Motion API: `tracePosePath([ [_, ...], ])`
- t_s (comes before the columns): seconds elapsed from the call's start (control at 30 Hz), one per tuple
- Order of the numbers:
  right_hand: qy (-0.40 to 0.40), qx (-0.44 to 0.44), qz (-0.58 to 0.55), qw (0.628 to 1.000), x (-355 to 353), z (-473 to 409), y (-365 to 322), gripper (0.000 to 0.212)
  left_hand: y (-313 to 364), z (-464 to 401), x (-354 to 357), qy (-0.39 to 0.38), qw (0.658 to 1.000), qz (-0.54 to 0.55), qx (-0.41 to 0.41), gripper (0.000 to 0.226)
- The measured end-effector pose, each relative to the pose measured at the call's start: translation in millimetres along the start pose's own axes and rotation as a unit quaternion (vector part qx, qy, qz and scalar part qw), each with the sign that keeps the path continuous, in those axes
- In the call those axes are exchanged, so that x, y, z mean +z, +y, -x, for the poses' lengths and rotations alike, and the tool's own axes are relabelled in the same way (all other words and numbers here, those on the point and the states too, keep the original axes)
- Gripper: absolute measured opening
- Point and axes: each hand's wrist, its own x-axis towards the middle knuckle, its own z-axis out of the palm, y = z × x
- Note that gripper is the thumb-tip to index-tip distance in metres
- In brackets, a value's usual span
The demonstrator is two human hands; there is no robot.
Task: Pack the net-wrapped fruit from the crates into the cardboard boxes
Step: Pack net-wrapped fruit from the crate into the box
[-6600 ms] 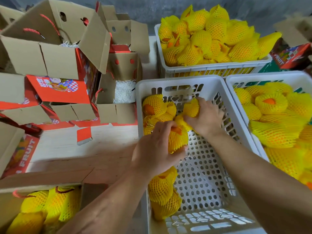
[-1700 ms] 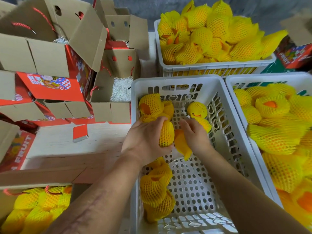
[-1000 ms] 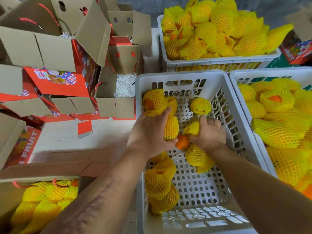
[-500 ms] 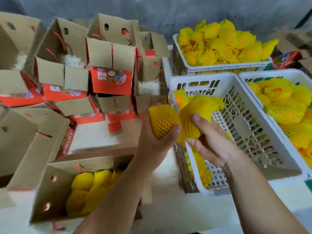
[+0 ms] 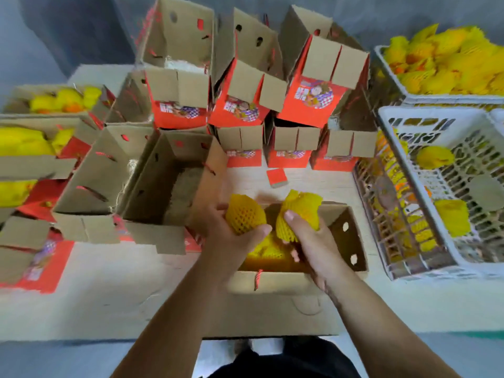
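Left hand (image 5: 231, 236) and right hand (image 5: 313, 241) each grip a net-wrapped fruit (image 5: 246, 218) over the part-filled box (image 5: 346, 241); crate (image 5: 436, 241) at three o'clock nearly emptied, empty boxes (image 5: 169, 181) at ten.

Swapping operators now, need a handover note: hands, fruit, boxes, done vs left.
Left hand grips one net-wrapped fruit; right hand grips another, both above the open cardboard box nearest the person.
Done: that box already holds some wrapped fruit; boxes at far left hold fruit too.
Left: set these two in; the near white crate still has a few, the far crate is heaped. An empty box waits on the left.
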Motion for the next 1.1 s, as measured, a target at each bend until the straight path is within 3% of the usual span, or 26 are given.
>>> tracePosePath([
  [0.1,0.096,0.003,0.033,0.995,7.0,-6.3,8.7,0.067,-12.0,-12.9,-2.8,-0.024,0.996,-0.085,-0.008,0.092],
  [0.2,0.135,-0.020,0.032,0.990,7.7,-11.1,11.5,0.068,-16.8,-27.5,19.4,-0.041,0.980,-0.182,0.067,0.079],
  [0.3,0.153,-0.021,0.045,0.987,9.3,-15.6,13.3,0.066,-24.6,-37.4,38.3,-0.093,0.966,-0.242,0.021,0.067],
  [0.4,0.132,0.021,0.079,0.988,7.4,-18.1,15.0,0.067,-34.5,-47.2,51.9,-0.127,0.902,-0.413,-0.019,0.086],
  [0.6,0.075,0.048,0.101,0.991,10.6,-24.7,16.9,0.065,-39.0,-54.2,60.1,-0.149,0.804,-0.574,-0.040,0.131],
  [0.7,0.051,0.070,0.093,0.992,11.7,-23.8,17.4,0.067,-41.7,-52.1,67.2,-0.159,0.792,-0.588,-0.050,0.137],
  [0.73,0.045,0.076,0.092,0.992,11.4,-23.0,18.0,0.066,-42.0,-51.2,68.0,-0.165,0.788,-0.591,-0.055,0.133],
  [0.8,0.041,0.080,0.087,0.992,11.0,-21.6,20.3,0.062,-42.4,-48.8,66.3,-0.176,0.743,-0.645,-0.007,0.108],
  [0.87,0.042,0.076,0.088,0.992,11.7,-21.3,22.4,0.062,-43.0,-45.9,63.0,-0.163,0.644,-0.740,0.106,0.084],
  [0.9,0.047,0.072,0.088,0.992,12.2,-21.8,22.5,0.064,-40.7,-44.7,60.0,-0.153,0.614,-0.760,0.150,0.075],
  [0.97,0.061,0.066,0.085,0.992,12.6,-23.1,21.3,0.065,-30.2,-44.4,50.1,-0.150,0.633,-0.728,0.215,0.053],
  [1.03,0.072,0.066,0.086,0.991,11.2,-24.8,19.6,0.061,-23.0,-50.8,35.9,-0.234,0.672,-0.657,0.247,0.048],
  [1.07,0.072,0.072,0.087,0.991,10.0,-25.2,19.1,0.061,-19.5,-54.0,27.3,-0.298,0.668,-0.634,0.251,0.049],
  [1.1,0.069,0.082,0.082,0.991,8.8,-25.4,19.0,0.063,-16.1,-56.4,18.7,-0.349,0.644,-0.630,0.260,0.050],
])
